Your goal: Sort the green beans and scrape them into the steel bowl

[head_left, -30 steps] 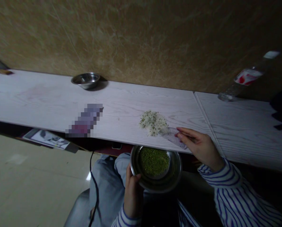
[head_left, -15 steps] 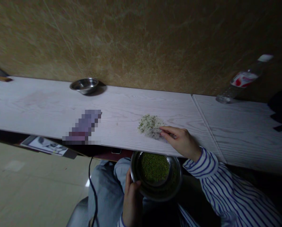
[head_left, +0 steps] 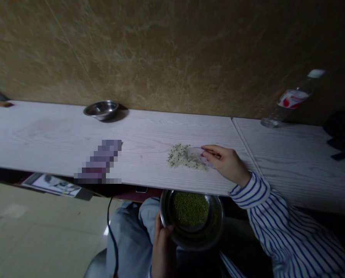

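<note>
My left hand (head_left: 163,245) grips the left rim of a steel bowl (head_left: 218,231), thumb on the inner side. The bowl sits over my lap just below the table edge and contains small green beans, likely mung beans (head_left: 190,208). On the table, my right hand (head_left: 228,163) pinches a thin, see-through plastic piece (head_left: 195,153); its exact kind is unclear. That piece touches or hovers over the right part of a flat pile of white grains (head_left: 176,157), like rice, mixed with green beans.
A smaller steel bowl (head_left: 101,111) stands near the wall at the left. A blurred-out flat object (head_left: 100,162) lies by the front edge. At the right, a clear bottle (head_left: 292,99) with a white cap stands near a dark object (head_left: 342,133). A black cable (head_left: 114,239) hangs below.
My right hand has moved slightly up and right with the plastic piece. The pile now stretches further right along the near side. The view has shifted a little; my left hand still holds the bowl.
</note>
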`<state>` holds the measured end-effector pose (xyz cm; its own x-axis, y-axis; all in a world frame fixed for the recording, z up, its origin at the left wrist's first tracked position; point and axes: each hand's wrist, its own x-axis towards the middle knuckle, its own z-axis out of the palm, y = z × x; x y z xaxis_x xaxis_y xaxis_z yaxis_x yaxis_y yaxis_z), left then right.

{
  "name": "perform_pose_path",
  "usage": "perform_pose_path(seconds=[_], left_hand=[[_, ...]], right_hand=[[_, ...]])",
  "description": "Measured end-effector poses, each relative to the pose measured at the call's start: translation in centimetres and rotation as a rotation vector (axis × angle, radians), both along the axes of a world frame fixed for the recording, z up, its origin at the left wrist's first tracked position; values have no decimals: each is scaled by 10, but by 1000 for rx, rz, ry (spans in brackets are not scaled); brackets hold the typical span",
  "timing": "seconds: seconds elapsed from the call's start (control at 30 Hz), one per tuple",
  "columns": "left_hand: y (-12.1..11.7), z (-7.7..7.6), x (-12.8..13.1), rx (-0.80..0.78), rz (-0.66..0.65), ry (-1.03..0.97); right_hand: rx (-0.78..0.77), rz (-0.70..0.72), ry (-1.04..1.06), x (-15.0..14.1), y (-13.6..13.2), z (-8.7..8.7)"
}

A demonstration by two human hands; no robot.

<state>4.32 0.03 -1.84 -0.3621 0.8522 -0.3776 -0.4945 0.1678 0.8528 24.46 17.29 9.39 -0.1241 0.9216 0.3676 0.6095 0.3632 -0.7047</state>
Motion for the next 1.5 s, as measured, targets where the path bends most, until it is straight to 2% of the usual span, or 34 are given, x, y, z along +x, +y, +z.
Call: perform_pose_path(seconds=[0.1, 0.3, 0.47, 0.8, 1.03, 1.5], left_hand=[[-1, -5, -1, -15, -98, -221], [-2, -4, -3, -6, -125, -289], [-2, -1, -1, -1, -90, -229], [-1, 4, 1, 25, -147, -240], [-2, 7, 2, -11, -122, -248], [-3, 7, 0, -6, -92, -255]], right_hand=[[-76, -69, 140, 12, 4, -5], [-195, -187, 266, 40, 16, -5], [-246, -226, 309, 48, 18, -11], [-300, -223, 336, 19, -10, -13], [-244, -176, 376, -4, -13, -18], [-256, -117, 369, -26, -17, -5]])
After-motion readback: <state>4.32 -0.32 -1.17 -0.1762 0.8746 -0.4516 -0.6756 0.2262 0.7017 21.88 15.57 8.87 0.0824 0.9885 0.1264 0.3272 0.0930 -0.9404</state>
